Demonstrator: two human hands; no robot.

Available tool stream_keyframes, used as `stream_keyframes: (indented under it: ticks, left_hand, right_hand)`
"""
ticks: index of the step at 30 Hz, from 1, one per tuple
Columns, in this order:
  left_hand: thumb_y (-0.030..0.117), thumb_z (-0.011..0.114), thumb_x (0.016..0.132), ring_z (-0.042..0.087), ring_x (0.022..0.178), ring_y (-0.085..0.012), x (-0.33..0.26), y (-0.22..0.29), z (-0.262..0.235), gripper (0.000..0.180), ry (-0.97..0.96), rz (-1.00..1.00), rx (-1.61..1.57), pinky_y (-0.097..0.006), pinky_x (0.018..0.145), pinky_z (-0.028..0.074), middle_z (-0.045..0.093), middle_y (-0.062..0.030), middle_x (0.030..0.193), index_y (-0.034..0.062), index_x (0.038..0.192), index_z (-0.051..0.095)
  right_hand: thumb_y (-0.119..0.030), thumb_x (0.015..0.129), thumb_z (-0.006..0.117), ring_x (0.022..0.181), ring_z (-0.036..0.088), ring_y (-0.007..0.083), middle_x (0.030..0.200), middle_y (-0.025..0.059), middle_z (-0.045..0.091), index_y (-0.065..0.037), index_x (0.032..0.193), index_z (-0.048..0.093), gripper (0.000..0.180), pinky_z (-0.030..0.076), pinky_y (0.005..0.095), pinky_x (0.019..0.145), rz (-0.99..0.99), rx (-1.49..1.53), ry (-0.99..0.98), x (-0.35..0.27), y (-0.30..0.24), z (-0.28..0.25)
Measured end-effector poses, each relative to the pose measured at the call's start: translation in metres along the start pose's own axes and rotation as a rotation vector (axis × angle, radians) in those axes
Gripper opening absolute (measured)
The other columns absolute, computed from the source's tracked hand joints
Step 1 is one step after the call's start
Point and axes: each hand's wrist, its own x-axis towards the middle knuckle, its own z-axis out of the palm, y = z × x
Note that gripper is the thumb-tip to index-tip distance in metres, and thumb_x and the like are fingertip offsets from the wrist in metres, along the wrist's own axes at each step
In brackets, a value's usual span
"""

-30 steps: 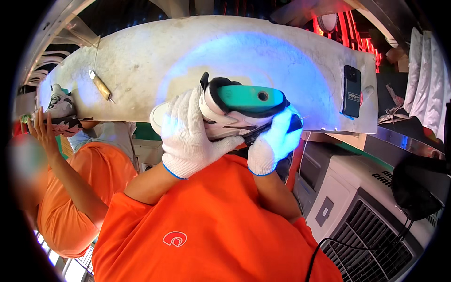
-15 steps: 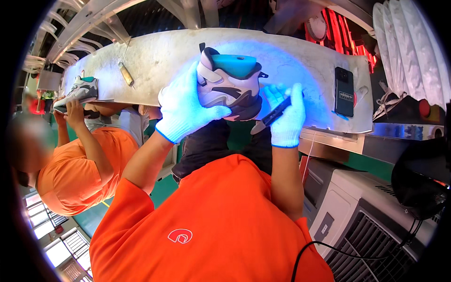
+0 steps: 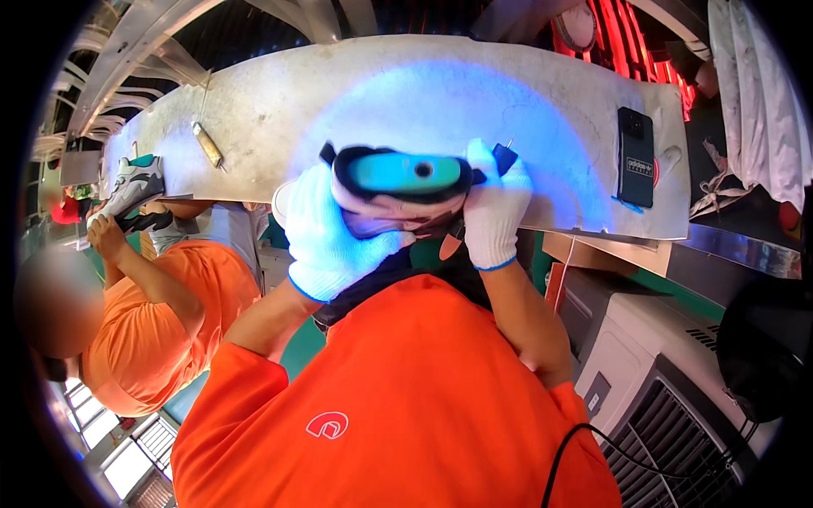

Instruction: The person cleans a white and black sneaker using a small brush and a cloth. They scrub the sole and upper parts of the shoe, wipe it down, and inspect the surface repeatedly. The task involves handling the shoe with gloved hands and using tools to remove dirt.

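My left hand (image 3: 326,224), in a white glove, grips a sports shoe (image 3: 398,182) from the left side. The shoe is turned so that its teal sole faces up, with its dark and white upper below. My right hand (image 3: 495,207), also gloved, presses against the shoe's right end and holds a thin dark tool (image 3: 504,157) whose end sticks out above the fingers. Both hands hold the shoe just in front of a pale worktop (image 3: 423,85) lit by blue light.
A black phone (image 3: 635,157) lies at the worktop's right end and a small brass-coloured tool (image 3: 207,144) at its left. A co-worker in orange (image 3: 161,322) on the left holds another shoe (image 3: 135,182). A grey slatted machine (image 3: 677,398) stands at lower right.
The shoe has been turned from side-on to sole up. Both hands have come a little lower and closer together around it. The co-worker's shoe has stayed at the worktop's left end.
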Motion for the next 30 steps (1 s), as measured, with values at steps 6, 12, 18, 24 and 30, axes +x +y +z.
stream_keyframes:
  ticks: [6,12,18,24,30]
  left_hand:
    - [0.030,0.111,0.063,0.074,0.120,-0.0364,-0.007,-0.022,0.007,0.102,-0.074,-0.136,-0.440,-0.047,0.104,0.059,0.071,-0.0183,0.131,0.0029,0.145,0.058]
    - [0.035,0.112,0.066,0.072,0.123,-0.0342,0.032,-0.056,0.009,0.098,-0.200,0.053,-0.389,-0.048,0.103,0.059,0.069,-0.0170,0.134,0.0037,0.144,0.060]
    - [0.027,0.090,0.066,0.075,0.104,-0.0392,0.011,-0.111,0.015,0.047,-0.087,0.622,-0.174,-0.052,0.084,0.054,0.076,-0.0184,0.111,0.0009,0.100,0.070]
    - [0.023,0.075,0.059,0.074,0.088,-0.0366,0.015,-0.075,-0.001,0.027,-0.097,0.654,-0.172,-0.046,0.066,0.049,0.076,-0.0149,0.095,0.0029,0.073,0.064]
    - [0.024,0.077,0.063,0.076,0.091,-0.0371,0.023,-0.067,-0.008,0.026,-0.130,0.625,-0.144,-0.046,0.069,0.052,0.077,-0.0143,0.095,0.0038,0.077,0.067]
  right_hand:
    - [-0.024,0.108,0.073,0.089,0.073,0.0173,0.096,0.0087,0.079,0.002,0.102,0.075,0.026,0.058,0.0320,0.087,0.090,0.376,-0.098,-0.010,0.006,-0.003]
    - [-0.022,0.108,0.071,0.095,0.075,0.0177,0.101,0.0107,0.081,0.003,0.105,0.076,0.026,0.059,0.0345,0.089,-0.147,-0.032,-0.022,-0.013,0.007,0.001]
    - [-0.018,0.109,0.071,0.097,0.075,0.0163,0.106,0.0098,0.082,0.006,0.112,0.080,0.026,0.059,0.0334,0.091,0.149,0.389,-0.198,-0.004,0.009,-0.005]
    - [-0.021,0.105,0.077,0.093,0.066,0.0114,0.102,0.0030,0.076,0.003,0.108,0.076,0.024,0.054,0.0299,0.088,0.095,0.180,-0.370,0.000,0.000,-0.008]
    - [-0.017,0.104,0.073,0.095,0.063,0.0150,0.106,0.0059,0.072,0.001,0.102,0.069,0.019,0.054,0.0337,0.089,-0.019,-0.064,-0.873,0.032,-0.016,-0.003]
